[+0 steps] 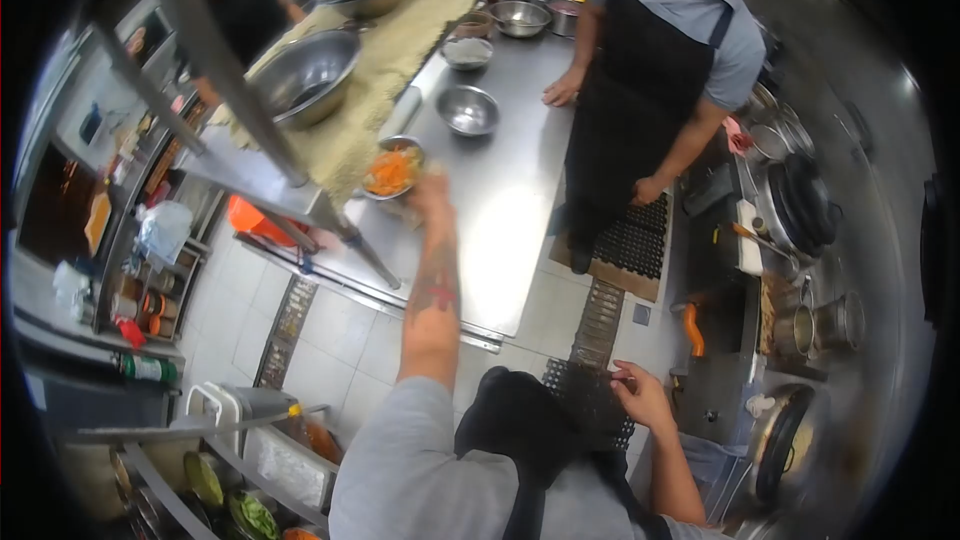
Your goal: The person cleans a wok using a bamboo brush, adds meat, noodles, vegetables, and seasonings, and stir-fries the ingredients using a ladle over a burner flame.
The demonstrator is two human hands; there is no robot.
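Note:
My left arm is stretched out over the steel table, with my left hand closed at the near right rim of a small metal bowl. Shredded orange carrot fills it, with something paler along the far side. My fingers are blurred and partly hidden there. An empty steel bowl stands just beyond, apart from the hand. Down at my right side, my right hand hangs in the air near a black perforated floor mat. Its fingers are loosely bent and apart, with nothing in them.
A person in a black apron stands across the steel table, one hand on its edge. An upper shelf with a large bowl overhangs the left side. Pots and a stove line the right. Vegetable containers sit low at left.

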